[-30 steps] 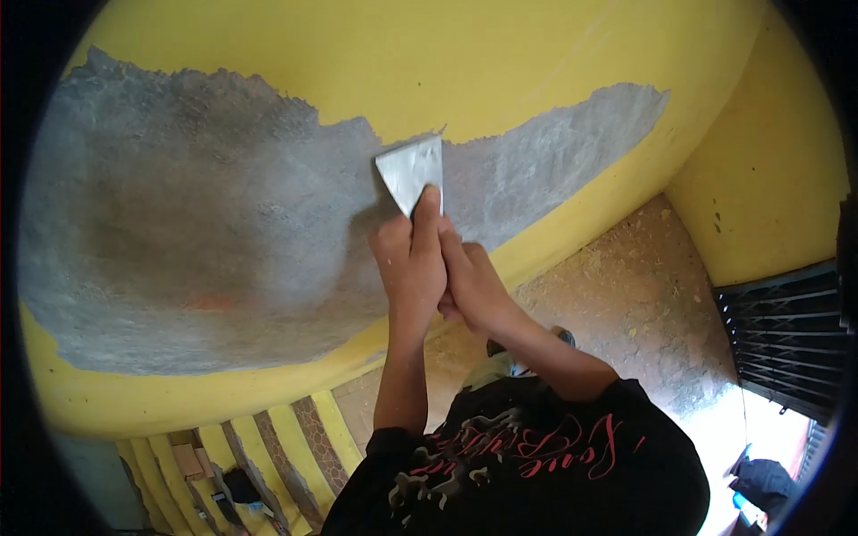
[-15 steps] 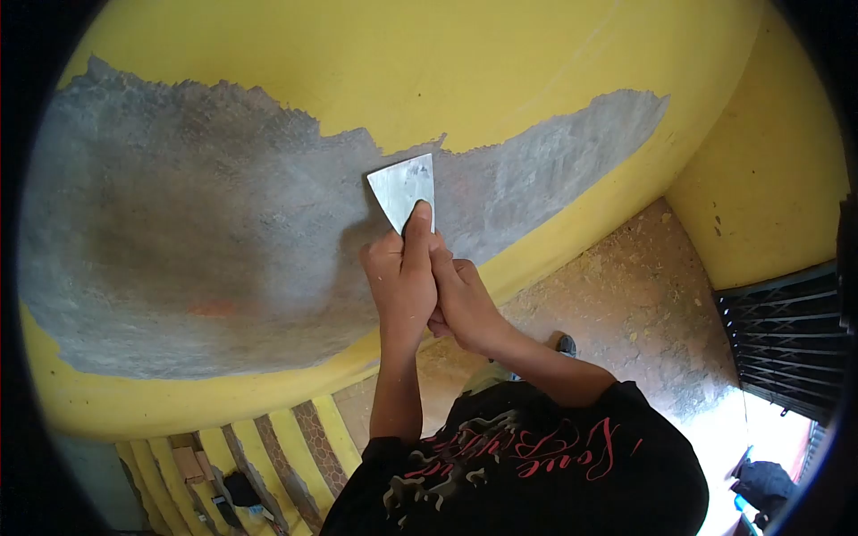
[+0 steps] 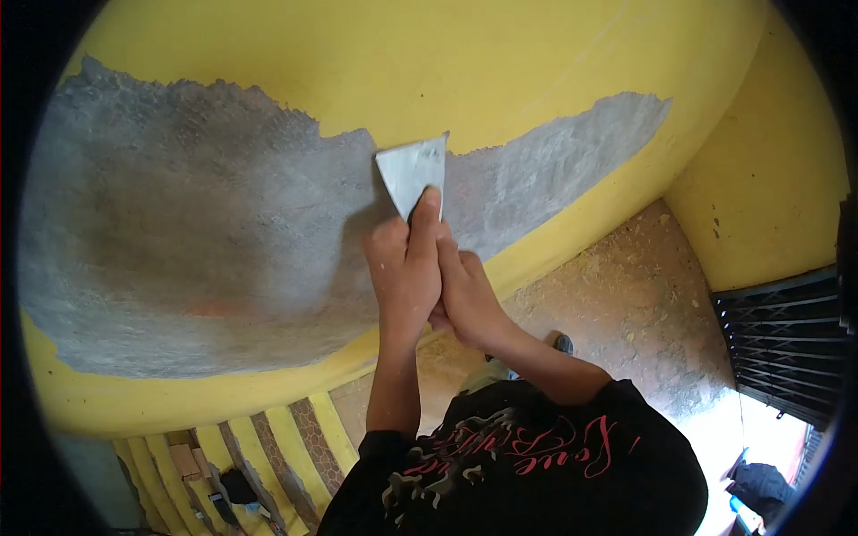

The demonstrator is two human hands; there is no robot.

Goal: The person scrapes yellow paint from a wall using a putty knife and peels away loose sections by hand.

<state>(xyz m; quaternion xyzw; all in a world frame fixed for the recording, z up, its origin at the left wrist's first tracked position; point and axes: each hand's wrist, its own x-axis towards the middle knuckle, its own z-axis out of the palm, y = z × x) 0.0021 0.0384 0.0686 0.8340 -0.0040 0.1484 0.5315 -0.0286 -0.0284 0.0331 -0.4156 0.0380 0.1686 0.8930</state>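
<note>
Scraper (image 3: 413, 171), its metal blade set at the ragged upper border between grey patch (image 3: 179, 196) and yellow coating (image 3: 500, 62), seemingly touching the wall. The left hand (image 3: 402, 268) grips it, thumb laid on the blade; the right hand (image 3: 471, 299) clasps alongside, apparently around the same hidden handle. Uneven pressure could make a blade corner gouge the surface; coating yielding suddenly could cause a skid. Below, debris on the floor (image 3: 617, 286) might upset footing.
</note>
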